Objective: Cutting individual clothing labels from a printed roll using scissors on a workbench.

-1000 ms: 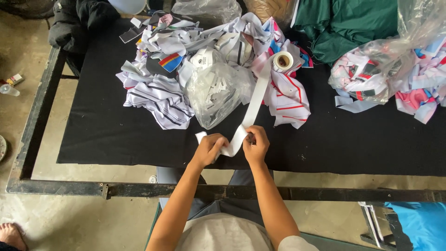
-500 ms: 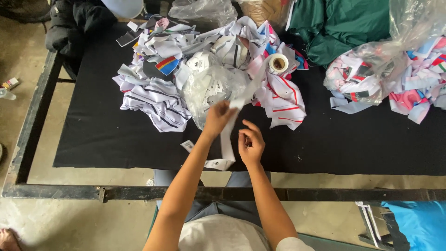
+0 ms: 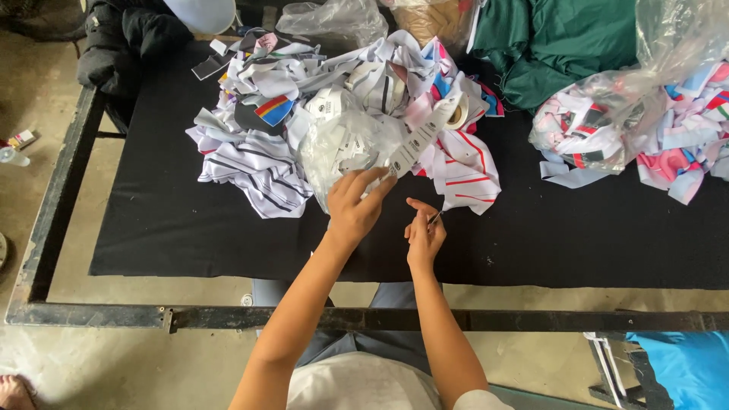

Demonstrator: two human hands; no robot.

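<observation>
A white label strip (image 3: 416,143), unrolled from a tape roll (image 3: 456,114) at upper centre, is pinched in the left hand (image 3: 355,206); a small tool, indistinct, is gripped by the closed right hand (image 3: 424,234) mid-frame.

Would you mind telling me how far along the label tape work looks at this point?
Done: nothing clearly finished shows. In hand: the left hand pinches the white label strip leading from its roll; the right hand holds a small tool. Left: most of the roll.

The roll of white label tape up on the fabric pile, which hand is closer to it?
Left. The left hand pinches the strip unwound from the roll; the right hand sits lower, further from it.
</observation>
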